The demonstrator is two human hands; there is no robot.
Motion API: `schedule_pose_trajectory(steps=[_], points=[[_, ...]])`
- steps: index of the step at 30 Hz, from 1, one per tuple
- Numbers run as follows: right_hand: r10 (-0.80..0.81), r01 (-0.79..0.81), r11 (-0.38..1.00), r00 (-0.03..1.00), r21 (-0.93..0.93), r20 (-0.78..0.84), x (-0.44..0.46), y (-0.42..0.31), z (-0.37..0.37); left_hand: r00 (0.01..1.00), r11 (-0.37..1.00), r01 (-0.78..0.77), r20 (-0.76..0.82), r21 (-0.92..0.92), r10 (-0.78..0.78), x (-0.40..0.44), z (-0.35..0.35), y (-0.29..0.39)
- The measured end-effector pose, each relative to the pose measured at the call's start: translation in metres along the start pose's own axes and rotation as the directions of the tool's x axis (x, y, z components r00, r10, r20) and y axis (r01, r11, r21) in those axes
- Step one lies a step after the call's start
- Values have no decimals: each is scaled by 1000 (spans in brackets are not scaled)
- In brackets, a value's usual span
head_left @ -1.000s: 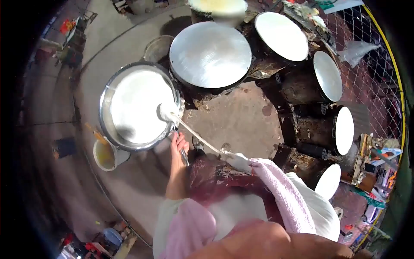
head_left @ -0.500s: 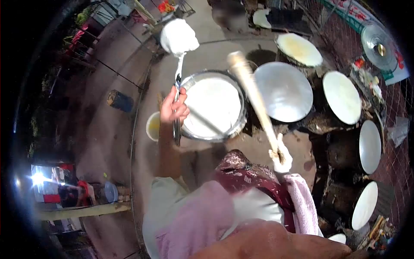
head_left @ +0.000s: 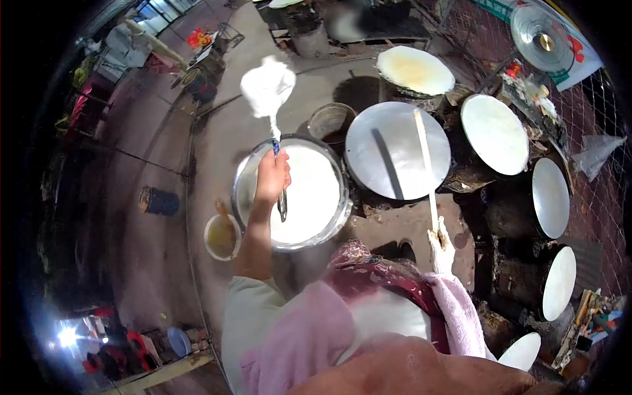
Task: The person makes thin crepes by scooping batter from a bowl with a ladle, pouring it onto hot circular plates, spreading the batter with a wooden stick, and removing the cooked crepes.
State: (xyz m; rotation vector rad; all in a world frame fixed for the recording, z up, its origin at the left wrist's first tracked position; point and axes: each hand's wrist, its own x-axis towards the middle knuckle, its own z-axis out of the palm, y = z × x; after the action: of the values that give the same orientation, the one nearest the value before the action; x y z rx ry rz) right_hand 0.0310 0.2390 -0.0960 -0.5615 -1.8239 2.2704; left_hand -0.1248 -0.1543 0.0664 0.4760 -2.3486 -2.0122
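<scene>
My left hand (head_left: 272, 176) is closed round the handle of a ladle (head_left: 266, 85) whose head is thickly coated in white batter. It is above the left part of a wide metal basin (head_left: 241, 178) filled with white batter (head_left: 309, 187). My right hand (head_left: 442, 251), in a whitish glove, grips the lower end of a long wooden stick (head_left: 425, 164). The stick points away from me, over the right part of a bare grey round griddle (head_left: 362, 148), and its shadow falls on the metal. Whether the stick touches the griddle I cannot tell.
More round griddles curve round to my right, among them one with a pale yellowish sheet (head_left: 415, 69) and one with a white surface (head_left: 495, 135). A small bucket (head_left: 222, 237) of yellowish liquid stands left of the basin. Behind the basin is a dark pot (head_left: 331, 122).
The view has shifted. My left hand and the ladle have moved from the basin's left rim to over the batter. The wooden stick has swung right and now looks narrower, over the griddle.
</scene>
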Motion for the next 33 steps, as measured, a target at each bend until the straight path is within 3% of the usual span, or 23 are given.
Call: schedule_pose_trajectory(steps=[2,4,5,6,8,10,12,14,15,16,18,19,21,22,23,24,25,26,28,30,31,32,33], points=[[36,-34,995,999,-94,17,30,9,-28,962,965,63,272,-253,9,19,32,7],[60,-56,992,998,-113,30,61,16,-54,862,810,329,505,-486,-47,33,67,26],[157,-143,971,986,-190,61,74,6,-64,733,635,558,676,-534,-75,55,86,16],[125,-111,975,991,-195,57,86,3,-69,576,419,754,816,-505,-53,81,107,-3],[198,-183,947,980,-264,32,115,-6,-80,509,339,824,856,-455,-89,103,161,-28],[94,-72,964,993,-258,73,146,-3,-86,644,651,650,739,-392,-198,112,213,-48],[-71,113,952,986,-284,153,181,7,-85,745,765,551,609,-334,-271,110,264,-58],[-73,150,865,982,-479,175,200,-10,-70,852,794,454,458,-404,-255,105,310,-83],[-141,250,698,967,-671,214,207,-17,-62,885,834,407,386,-372,-260,102,330,-94],[-19,193,446,978,-874,206,213,-14,-62,914,871,361,314,-334,-258,100,348,-103],[107,104,227,986,-968,131,219,1,-57,974,988,152,172,-28,-145,93,359,-127],[100,90,235,988,-968,117,220,6,-58,981,957,114,122,267,-151,85,355,-110],[87,61,254,993,-965,86,217,17,-59,987,883,-151,18,444,159,85,341,-127],[100,32,507,990,-861,96,217,32,-53,949,804,-263,-7,533,316,85,329,-135],[105,-3,720,989,-694,105,218,47,-43,952,799,-248,-12,548,305,77,313,-119],[103,-35,876,988,-481,115,218,59,-37,889,743,-355,-42,568,457,82,297,-135],[219,-172,938,967,-302,128,210,29,-12,954,830,-198,-92,521,285,77,281,-122],[307,-255,915,943,-312,128,207,20,5,944,857,-238,-100,458,316,86,259,-140],[332,-232,788,940,-571,76,207,6,13,914,868,-285,-158,406,374,74,228,-110],[87,32,658,989,-752,118,207,-16,1,793,780,-519,-145,350,592,78,200,-119],[-69,108,797,994,-594,88,213,-2,-13,890,871,-404,-100,279,445,75,181,-119],[65,-18,716,997,-698,41,224,1,-29,957,939,-271,-46,214,286,71,169,-120],[82,-27,778,995,-627,59,229,9,-27,913,902,-381,-70,201,402,69,164,-123]])
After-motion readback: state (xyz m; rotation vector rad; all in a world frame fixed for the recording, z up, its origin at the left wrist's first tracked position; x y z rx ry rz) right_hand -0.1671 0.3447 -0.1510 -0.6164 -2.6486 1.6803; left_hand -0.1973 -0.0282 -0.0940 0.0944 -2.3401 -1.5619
